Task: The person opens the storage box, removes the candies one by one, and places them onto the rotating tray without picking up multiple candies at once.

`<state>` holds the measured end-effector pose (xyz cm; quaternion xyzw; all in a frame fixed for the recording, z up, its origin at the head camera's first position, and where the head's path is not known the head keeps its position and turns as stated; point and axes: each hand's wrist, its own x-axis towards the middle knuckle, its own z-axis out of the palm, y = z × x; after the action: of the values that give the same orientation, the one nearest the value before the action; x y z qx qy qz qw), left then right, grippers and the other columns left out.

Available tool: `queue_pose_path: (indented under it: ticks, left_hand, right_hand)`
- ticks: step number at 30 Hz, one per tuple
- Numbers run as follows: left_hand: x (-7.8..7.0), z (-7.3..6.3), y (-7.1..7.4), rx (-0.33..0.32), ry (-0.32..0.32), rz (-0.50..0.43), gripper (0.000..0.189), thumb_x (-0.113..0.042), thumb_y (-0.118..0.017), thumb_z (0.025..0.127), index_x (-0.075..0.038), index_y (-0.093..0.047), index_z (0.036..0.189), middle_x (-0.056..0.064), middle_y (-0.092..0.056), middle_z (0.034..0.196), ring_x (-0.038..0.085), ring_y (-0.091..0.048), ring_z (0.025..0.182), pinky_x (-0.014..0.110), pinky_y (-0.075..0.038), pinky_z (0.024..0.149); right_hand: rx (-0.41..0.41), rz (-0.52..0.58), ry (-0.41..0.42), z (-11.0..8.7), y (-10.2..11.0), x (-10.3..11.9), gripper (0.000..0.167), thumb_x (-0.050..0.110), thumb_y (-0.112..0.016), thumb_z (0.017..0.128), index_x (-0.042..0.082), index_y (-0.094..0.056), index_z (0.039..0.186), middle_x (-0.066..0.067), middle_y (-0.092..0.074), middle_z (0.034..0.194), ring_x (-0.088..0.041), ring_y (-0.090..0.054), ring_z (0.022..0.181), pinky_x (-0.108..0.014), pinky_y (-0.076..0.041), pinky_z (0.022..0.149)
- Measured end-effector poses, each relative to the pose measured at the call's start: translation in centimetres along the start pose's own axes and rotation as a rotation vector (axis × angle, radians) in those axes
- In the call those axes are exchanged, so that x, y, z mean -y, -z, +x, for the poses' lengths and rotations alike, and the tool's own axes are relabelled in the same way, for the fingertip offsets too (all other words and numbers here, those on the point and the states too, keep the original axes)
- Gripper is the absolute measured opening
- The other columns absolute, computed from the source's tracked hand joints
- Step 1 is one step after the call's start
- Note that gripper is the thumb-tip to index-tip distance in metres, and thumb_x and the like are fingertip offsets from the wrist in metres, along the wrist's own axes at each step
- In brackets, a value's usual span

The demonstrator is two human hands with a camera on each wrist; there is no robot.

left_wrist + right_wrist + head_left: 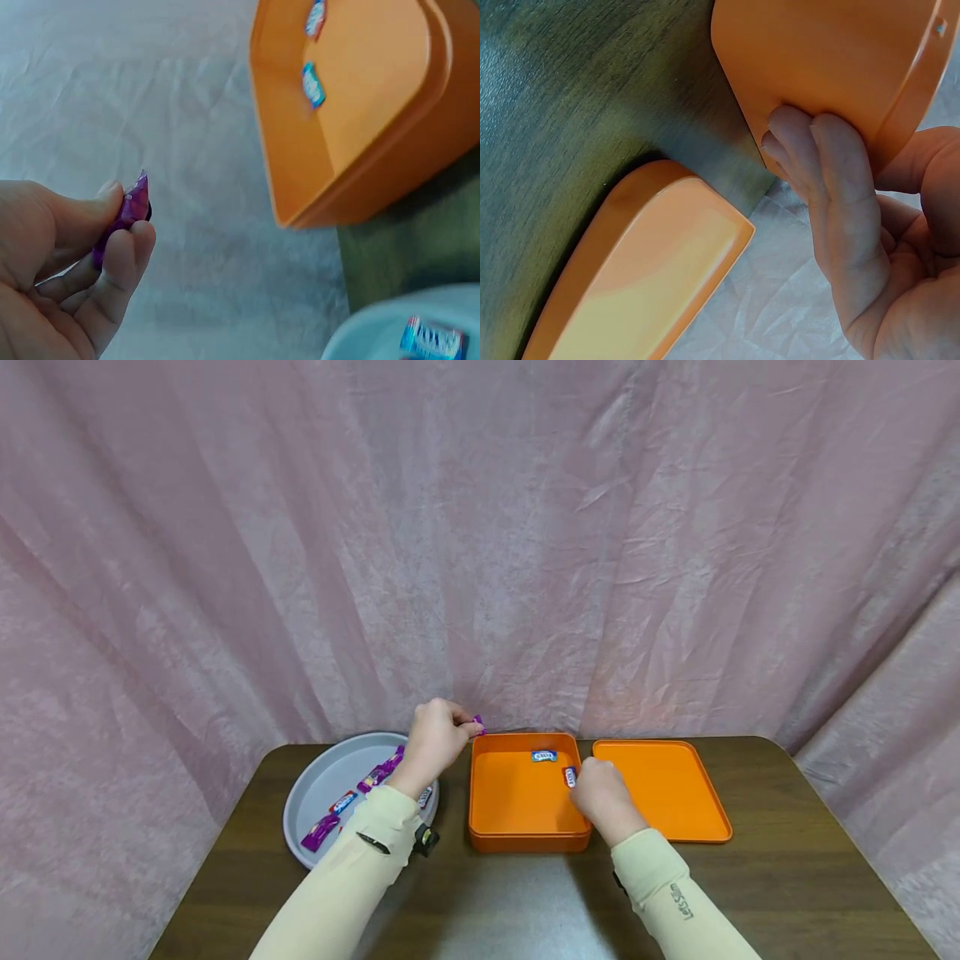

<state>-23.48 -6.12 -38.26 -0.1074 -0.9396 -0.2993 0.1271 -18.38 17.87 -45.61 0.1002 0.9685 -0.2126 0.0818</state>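
My left hand (437,739) pinches a purple-wrapped candy (129,214) between thumb and fingers, near the back left corner of the orange box (529,843). My right hand (602,795) grips the box's right wall. In the right wrist view its fingers (844,154) press on the outer side while the thumb goes over the rim. Inside the box lie a blue-wrapped candy (543,756) and a red and blue one (570,776). Left of the box, a round grey tray (311,793) bears several purple, red and blue candies, partly hidden by my left forearm.
An orange lid (671,793) lies to the right of the box, behind my right hand. All of it stands on a dark wooden table (780,852). A pink curtain (525,568) hangs along the table's back edge.
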Motion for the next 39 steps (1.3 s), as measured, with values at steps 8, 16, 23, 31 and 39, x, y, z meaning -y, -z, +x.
queue_pose_path:
  ticks: [8,16,23,31,39]
  left_hand:
    - [3.0,-0.5,3.1,-0.109,0.088,-0.058,0.013,-0.026,-0.078,0.076,-0.014,-0.075,0.075,-0.001,-0.070,0.069,0.014,-0.058,0.058,0.026,-0.047,0.051]
    - [6.0,-1.0,3.8,-0.134,0.154,0.009,0.010,-0.021,-0.077,0.075,-0.011,-0.074,0.076,0.003,-0.071,0.071,0.017,-0.062,0.065,0.030,-0.048,0.057]
    - [8.1,-1.6,3.4,-0.082,0.215,0.131,0.013,-0.024,-0.076,0.073,-0.015,-0.072,0.066,0.003,-0.069,0.068,0.020,-0.059,0.061,0.030,-0.042,0.050]
    - [9.3,-1.7,2.7,0.086,0.305,0.248,0.011,-0.027,-0.077,0.070,-0.018,-0.071,0.068,0.003,-0.069,0.074,0.021,-0.061,0.066,0.034,-0.042,0.049]
    - [9.9,-1.9,1.6,0.112,0.264,0.225,0.009,-0.021,-0.076,0.069,-0.015,-0.070,0.066,0.003,-0.068,0.070,0.019,-0.058,0.063,0.033,-0.045,0.055]
  right_hand:
    - [0.015,0.023,-0.014,0.0,0.0,0.1,0.026,0.010,-0.071,0.076,-0.005,-0.063,0.096,-0.012,-0.059,0.074,-0.024,-0.053,0.059,-0.027,-0.042,0.047]
    - [0.018,0.012,-0.013,-0.1,0.2,0.2,0.027,0.010,-0.071,0.076,-0.005,-0.062,0.096,-0.012,-0.059,0.074,-0.023,-0.053,0.059,-0.027,-0.042,0.047]
    - [0.007,0.010,-0.010,-0.1,0.2,0.2,0.025,0.010,-0.070,0.076,-0.005,-0.063,0.095,-0.012,-0.059,0.073,-0.024,-0.053,0.059,-0.027,-0.042,0.047]
    - [-0.005,0.011,-0.008,-0.1,0.2,0.1,0.026,0.011,-0.070,0.076,-0.005,-0.063,0.095,-0.013,-0.059,0.074,-0.024,-0.053,0.060,-0.028,-0.042,0.047]
    - [0.001,0.012,-0.012,-0.1,0.1,0.1,0.026,0.010,-0.070,0.076,-0.005,-0.062,0.096,-0.013,-0.059,0.074,-0.024,-0.053,0.060,-0.027,-0.042,0.047]
